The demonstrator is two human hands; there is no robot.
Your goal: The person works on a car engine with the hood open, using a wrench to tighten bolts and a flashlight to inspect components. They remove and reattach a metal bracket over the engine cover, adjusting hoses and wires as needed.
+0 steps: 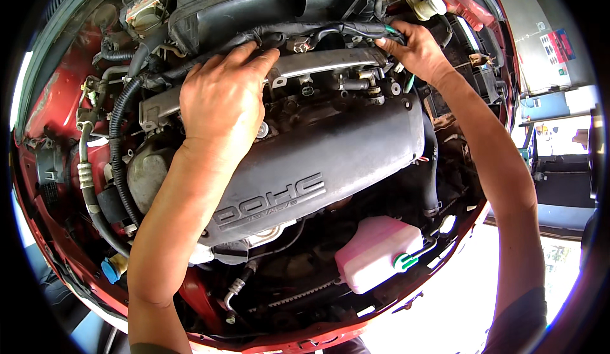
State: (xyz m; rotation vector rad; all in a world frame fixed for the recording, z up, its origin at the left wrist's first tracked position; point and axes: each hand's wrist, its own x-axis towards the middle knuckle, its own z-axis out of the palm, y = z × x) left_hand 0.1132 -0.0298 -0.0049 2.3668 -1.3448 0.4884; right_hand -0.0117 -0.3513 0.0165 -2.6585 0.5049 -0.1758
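Note:
A black taped wiring harness (343, 27) runs across the far side of the engine, above a silver metal rail (330, 61). My left hand (222, 103) bends its fingers over the left part of this harness; the fingertips are partly hidden. At the harness's right end, my right hand (416, 50) grips it between thumb and fingers, where some green shows on the wires. A brown-grey connector (300, 44) sits on the harness between my hands. Below them lies the black engine cover (318, 157) with raised lettering.
A pinkish coolant reservoir (375, 252) with a green cap stands at the near right. Ribbed black conduit (116, 144) and a metal pipe (84, 157) run down the left side. A blue cap (111, 270) sits near the front left. The red body edge (305, 342) borders the near side.

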